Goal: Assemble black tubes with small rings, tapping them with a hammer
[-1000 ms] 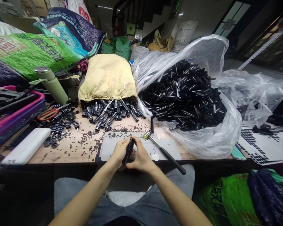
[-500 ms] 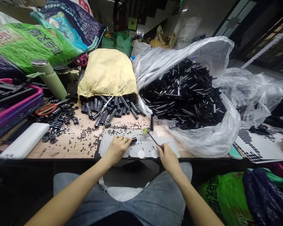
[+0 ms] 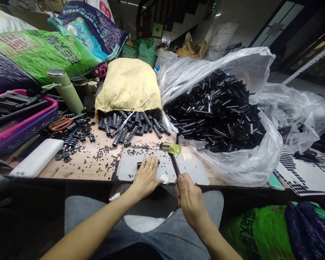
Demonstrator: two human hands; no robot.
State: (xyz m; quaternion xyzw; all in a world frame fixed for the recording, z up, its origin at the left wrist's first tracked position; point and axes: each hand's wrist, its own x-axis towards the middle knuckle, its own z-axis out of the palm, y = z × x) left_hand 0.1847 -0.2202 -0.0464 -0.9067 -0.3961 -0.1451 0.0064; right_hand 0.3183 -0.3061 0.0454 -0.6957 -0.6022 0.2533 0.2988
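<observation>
My right hand [image 3: 188, 193] is wrapped round the handle of a small hammer [image 3: 174, 162], whose yellow-green and metal head [image 3: 170, 147] is raised above the grey mat [image 3: 189, 171]. My left hand [image 3: 147, 176] lies palm down with its fingers spread, resting over a short black tube [image 3: 139, 164] on the mat. Another black tube [image 3: 178, 138] stands upright just behind the hammer head. Tiny dark rings [image 3: 103, 153] are scattered over the wooden table left of the mat, and a few lie on it.
Behind the mat, a yellow sack [image 3: 131, 85] spills ribbed black rods [image 3: 132, 126]. Right of it, a clear plastic bag [image 3: 241, 164] holds many black tubes [image 3: 219, 112]. A white box [image 3: 38, 157], red-handled scissors [image 3: 61, 124], a pink basket [image 3: 52, 103] and a green flask [image 3: 67, 92] stand left.
My right hand has lifted the hammer and turned its head sideways. My left hand has flattened and spread its fingers over the black tube, which now lies level. The view has shifted slightly.
</observation>
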